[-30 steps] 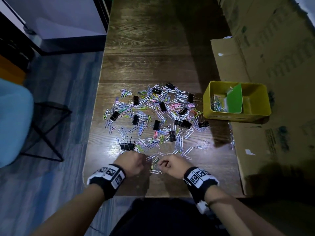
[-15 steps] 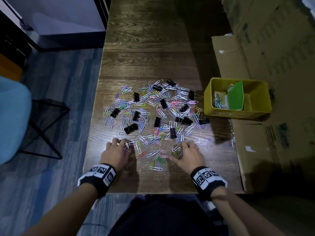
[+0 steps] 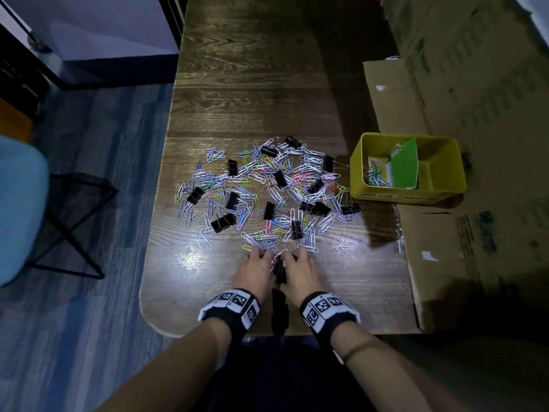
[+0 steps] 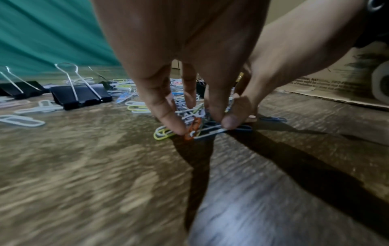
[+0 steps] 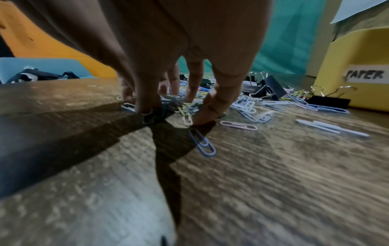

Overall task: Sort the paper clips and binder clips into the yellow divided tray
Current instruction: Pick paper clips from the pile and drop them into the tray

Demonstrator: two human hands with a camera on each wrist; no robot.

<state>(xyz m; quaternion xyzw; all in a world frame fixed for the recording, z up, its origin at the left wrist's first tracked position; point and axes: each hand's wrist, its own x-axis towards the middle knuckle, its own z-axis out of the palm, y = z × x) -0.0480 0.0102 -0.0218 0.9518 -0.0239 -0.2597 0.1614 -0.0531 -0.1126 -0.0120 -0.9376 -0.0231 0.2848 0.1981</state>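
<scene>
Your left hand (image 3: 255,270) and right hand (image 3: 301,273) sit side by side at the near edge of the scatter, fingertips down on the wooden counter (image 3: 255,93), both curled around a small bunch of paper clips (image 4: 194,123) heaped between them. From your head camera the bunch is mostly hidden under your knuckles; only a dark gap shows between the hands. The left wrist view shows your thumb and fingers (image 4: 166,114) closing on a tangle of white, orange and blue clips, though motion blur smears the counter in front. In the right wrist view your fingers (image 5: 207,108) press into the same heap, and one blue paper clip (image 5: 203,143) lies loose just in front of them.

The main spread of coloured paper clips and black binder clips (image 3: 222,223) lies farther out on the counter. The yellow divided tray (image 3: 445,190) stands at the right edge, touching the flattened cardboard (image 3: 463,263). Its left compartment holds a few paper clips (image 3: 374,175) beside a green divider (image 3: 405,168); the right compartment's floor is in shadow, so you cannot tell what lies in it. A label on the tray wall reads "PAPER" (image 5: 365,74), cut off at the frame edge.
</scene>
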